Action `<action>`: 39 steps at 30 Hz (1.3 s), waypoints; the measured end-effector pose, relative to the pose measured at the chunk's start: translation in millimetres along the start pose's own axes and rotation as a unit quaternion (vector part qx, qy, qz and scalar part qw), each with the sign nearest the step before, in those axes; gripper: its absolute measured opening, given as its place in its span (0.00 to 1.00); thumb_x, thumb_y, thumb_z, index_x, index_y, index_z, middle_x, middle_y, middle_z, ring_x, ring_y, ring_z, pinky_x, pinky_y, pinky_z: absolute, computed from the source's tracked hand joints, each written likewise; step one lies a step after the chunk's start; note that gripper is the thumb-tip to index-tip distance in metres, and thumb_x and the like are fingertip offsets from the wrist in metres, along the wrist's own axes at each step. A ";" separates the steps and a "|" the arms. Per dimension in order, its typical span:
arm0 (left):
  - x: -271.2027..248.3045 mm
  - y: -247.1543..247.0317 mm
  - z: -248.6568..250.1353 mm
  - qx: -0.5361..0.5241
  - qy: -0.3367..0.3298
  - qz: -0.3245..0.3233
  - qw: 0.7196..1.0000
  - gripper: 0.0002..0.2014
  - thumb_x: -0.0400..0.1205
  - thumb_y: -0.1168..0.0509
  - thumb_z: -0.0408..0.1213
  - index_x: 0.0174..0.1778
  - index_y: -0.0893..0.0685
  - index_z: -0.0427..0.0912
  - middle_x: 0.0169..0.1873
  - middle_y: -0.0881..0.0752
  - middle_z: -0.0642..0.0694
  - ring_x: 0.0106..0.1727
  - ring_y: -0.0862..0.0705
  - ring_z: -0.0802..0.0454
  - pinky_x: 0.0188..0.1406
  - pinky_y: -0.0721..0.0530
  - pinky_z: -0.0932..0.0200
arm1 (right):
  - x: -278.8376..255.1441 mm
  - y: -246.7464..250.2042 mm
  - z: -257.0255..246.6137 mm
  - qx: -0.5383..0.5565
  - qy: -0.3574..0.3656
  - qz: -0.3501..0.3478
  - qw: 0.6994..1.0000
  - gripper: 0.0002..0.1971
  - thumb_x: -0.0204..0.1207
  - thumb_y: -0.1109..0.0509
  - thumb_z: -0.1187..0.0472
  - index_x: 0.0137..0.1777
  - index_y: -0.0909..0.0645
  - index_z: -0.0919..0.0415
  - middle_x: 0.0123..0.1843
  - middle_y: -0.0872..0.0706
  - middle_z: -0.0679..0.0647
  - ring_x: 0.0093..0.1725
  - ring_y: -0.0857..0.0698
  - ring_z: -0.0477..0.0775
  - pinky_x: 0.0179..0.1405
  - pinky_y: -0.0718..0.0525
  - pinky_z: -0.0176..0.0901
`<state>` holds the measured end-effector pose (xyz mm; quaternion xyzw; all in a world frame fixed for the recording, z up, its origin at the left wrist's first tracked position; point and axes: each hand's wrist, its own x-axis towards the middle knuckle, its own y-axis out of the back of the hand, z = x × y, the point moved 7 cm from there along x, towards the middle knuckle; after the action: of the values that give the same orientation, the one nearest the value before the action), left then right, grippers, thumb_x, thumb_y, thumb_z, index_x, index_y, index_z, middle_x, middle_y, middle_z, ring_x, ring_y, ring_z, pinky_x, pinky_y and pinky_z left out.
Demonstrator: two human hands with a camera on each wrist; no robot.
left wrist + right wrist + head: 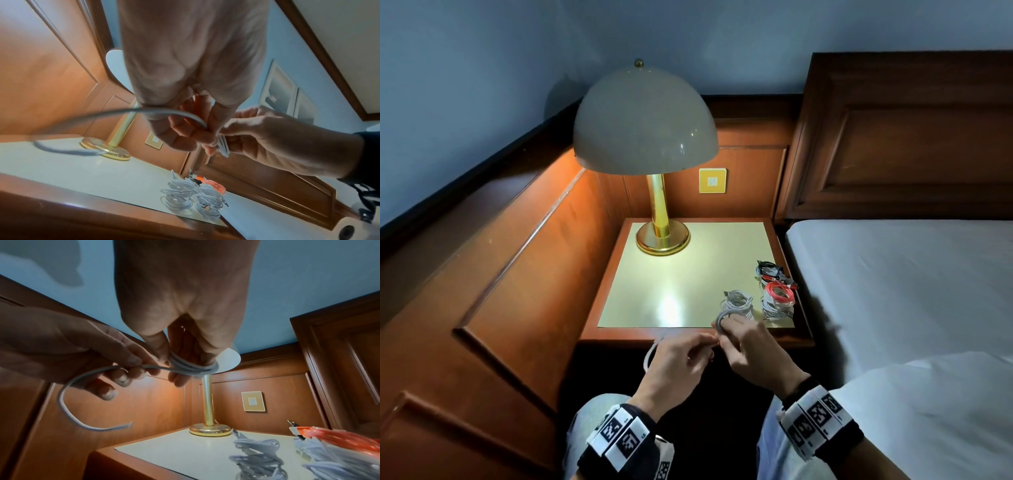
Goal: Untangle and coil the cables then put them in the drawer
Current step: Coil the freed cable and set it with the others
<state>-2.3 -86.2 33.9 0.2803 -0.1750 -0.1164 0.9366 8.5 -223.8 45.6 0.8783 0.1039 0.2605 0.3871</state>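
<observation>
Thin white cable being wound into a coil, held in front of the nightstand's near edge.

The thin white cable (191, 368) loops around the right hand (751, 349) fingers; the left hand (676, 363) pinches its free length. Coiled white and red cable bundles (774, 298) lie on the wooden nightstand's (654, 301) right side, with the brass dome-shaded lamp (650, 164) at the far left.

In front of me a table lamp (646, 137) with a cream dome shade and a brass stem stands lit at the back left of the counter (681, 274), whose pale top is framed in reddish wood. A yellow wall switch (712, 180) sits on the wood panelling (517, 240) behind it. To my right lies a bed (911, 274) with a white sheet and a dark wooden headboard (911, 137).
</observation>
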 end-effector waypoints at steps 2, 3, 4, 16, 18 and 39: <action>-1.0 2.3 -1.5 0.017 -0.019 0.012 1.000 0.12 0.81 0.30 0.27 0.54 0.08 0.46 0.45 0.07 0.58 0.45 0.11 0.66 0.49 0.19 0.75 | -3.9 -5.1 5.6 0.045 -0.024 -0.025 0.998 0.08 0.80 0.35 0.64 0.39 0.26 0.54 0.37 0.23 0.47 0.39 0.25 0.46 0.42 0.26 0.39; -1.8 3.9 -0.9 0.027 -0.029 0.021 0.999 0.11 0.81 0.29 0.27 0.53 0.08 0.47 0.43 0.08 0.59 0.44 0.12 0.67 0.47 0.21 0.76 | -6.0 -8.3 8.9 0.069 -0.045 -0.038 0.996 0.09 0.80 0.35 0.62 0.38 0.26 0.54 0.37 0.21 0.48 0.38 0.24 0.48 0.41 0.23 0.42; -2.2 5.9 0.9 0.032 -0.042 0.029 0.998 0.11 0.80 0.28 0.26 0.51 0.09 0.47 0.42 0.08 0.60 0.43 0.12 0.67 0.46 0.21 0.77 | -8.3 -11.7 12.4 0.095 -0.070 -0.051 0.992 0.09 0.80 0.36 0.62 0.37 0.25 0.57 0.36 0.20 0.50 0.38 0.22 0.51 0.42 0.21 0.46; 7.0 18.3 -10.2 -0.218 0.055 0.064 0.972 0.04 0.77 0.23 0.27 0.44 0.10 0.39 0.37 0.09 0.46 0.40 0.12 0.52 0.46 0.14 0.59 | -28.1 -27.2 -3.2 0.499 -0.226 -0.135 0.825 0.17 0.81 0.37 0.61 0.53 0.14 0.75 0.40 0.12 0.64 0.43 0.16 0.61 0.52 0.20 0.53; 5.2 12.5 -12.3 -0.298 0.070 0.048 0.951 0.06 0.79 0.24 0.33 0.48 0.11 0.35 0.35 0.11 0.39 0.37 0.14 0.42 0.45 0.13 0.41 | -27.8 -25.3 -12.6 0.557 -0.225 -0.133 0.788 0.16 0.80 0.37 0.62 0.53 0.14 0.76 0.39 0.13 0.65 0.41 0.15 0.61 0.56 0.21 0.58; -13.2 -12.8 -5.2 -0.265 0.141 -0.003 0.954 0.11 0.82 0.27 0.31 0.59 0.08 0.41 0.43 0.06 0.42 0.41 0.09 0.52 0.47 0.12 0.60 | -6.4 31.2 -14.6 0.420 -0.136 0.081 0.894 0.11 0.86 0.34 0.62 0.62 0.13 0.65 0.51 0.08 0.60 0.55 0.10 0.59 0.62 0.12 0.53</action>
<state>-13.8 -90.0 19.2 0.0360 -0.0033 -0.1210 0.9920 -5.4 -238.2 74.4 0.9914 0.0785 0.1008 -0.0294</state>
